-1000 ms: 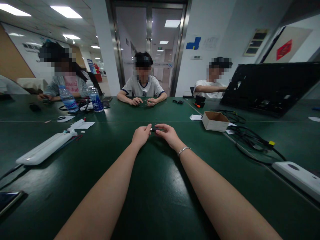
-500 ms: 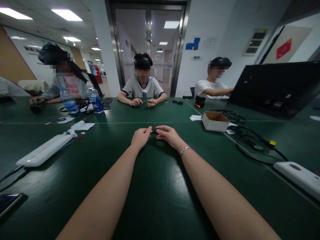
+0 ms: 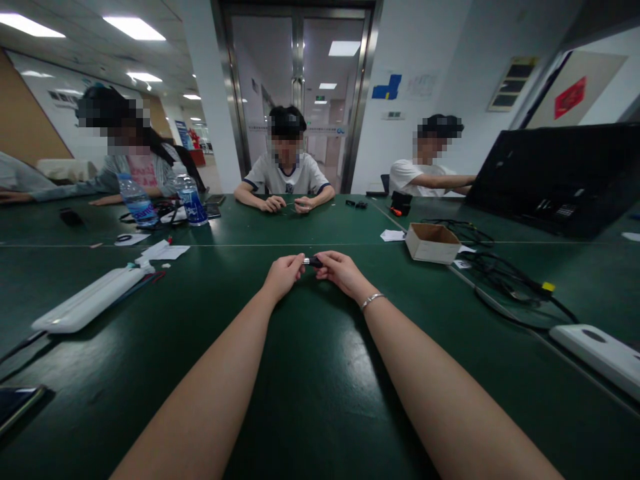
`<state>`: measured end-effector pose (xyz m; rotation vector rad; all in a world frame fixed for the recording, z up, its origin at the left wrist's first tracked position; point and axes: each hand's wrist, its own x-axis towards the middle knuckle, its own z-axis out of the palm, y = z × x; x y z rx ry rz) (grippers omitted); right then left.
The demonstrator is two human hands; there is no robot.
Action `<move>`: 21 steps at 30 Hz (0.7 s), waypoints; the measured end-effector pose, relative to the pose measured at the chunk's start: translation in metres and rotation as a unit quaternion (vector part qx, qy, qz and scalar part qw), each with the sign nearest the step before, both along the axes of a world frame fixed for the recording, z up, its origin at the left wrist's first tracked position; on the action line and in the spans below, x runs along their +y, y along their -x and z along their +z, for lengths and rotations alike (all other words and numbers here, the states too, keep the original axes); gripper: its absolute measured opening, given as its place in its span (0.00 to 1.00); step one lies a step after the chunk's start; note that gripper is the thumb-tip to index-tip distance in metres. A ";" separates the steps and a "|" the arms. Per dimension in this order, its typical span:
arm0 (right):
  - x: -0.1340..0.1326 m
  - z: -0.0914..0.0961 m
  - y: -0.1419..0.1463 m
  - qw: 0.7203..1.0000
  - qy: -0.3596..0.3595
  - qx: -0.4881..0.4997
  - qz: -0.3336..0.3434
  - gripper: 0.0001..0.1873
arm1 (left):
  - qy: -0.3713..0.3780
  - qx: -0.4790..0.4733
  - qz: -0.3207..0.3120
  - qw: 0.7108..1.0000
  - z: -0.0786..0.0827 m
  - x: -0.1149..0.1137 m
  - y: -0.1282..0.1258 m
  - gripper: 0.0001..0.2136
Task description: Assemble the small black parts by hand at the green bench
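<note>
Out over the green table (image 3: pixel 300 373), both my hands meet on a small black piece with a silvery metal band (image 3: pixel 315 262). My left hand (image 3: pixel 284 275) is closed, thumb and fingers pinching the silvery end. At the black end, the fingertips of my right hand (image 3: pixel 342 272) are pinched together around it. A silver bracelet (image 3: pixel 372 301) circles the right wrist. The piece is too small to name, and its ends are partly hidden by fingers.
On the left lie a white elongated case (image 3: pixel 93 300), papers (image 3: pixel 165 251) and two water bottles (image 3: pixel 190 197). An open cardboard box (image 3: pixel 431 245), black cables (image 3: pixel 505 283), a power strip (image 3: pixel 595 353) and a monitor (image 3: pixel 555 180) stand right. Several people sit around the table.
My hands have drawn slightly apart, and more of the black and silver piece shows between them. The person at left has stretched an arm out to the left.
</note>
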<state>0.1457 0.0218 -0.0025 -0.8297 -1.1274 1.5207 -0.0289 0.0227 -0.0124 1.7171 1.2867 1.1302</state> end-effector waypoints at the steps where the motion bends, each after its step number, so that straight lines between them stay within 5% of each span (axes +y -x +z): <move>1: 0.000 0.000 0.000 1.000 -0.001 -0.001 0.001 0.10 | 0.004 0.004 0.007 1.000 0.000 0.000 0.000 0.23; 12: 0.001 -0.001 -0.005 0.999 -0.017 0.010 0.032 0.16 | 0.032 0.010 0.036 0.999 0.001 0.003 0.002 0.26; 21: -0.001 -0.001 -0.006 0.999 -0.018 0.024 0.026 0.10 | 0.036 0.022 0.042 0.998 0.000 0.005 0.001 0.27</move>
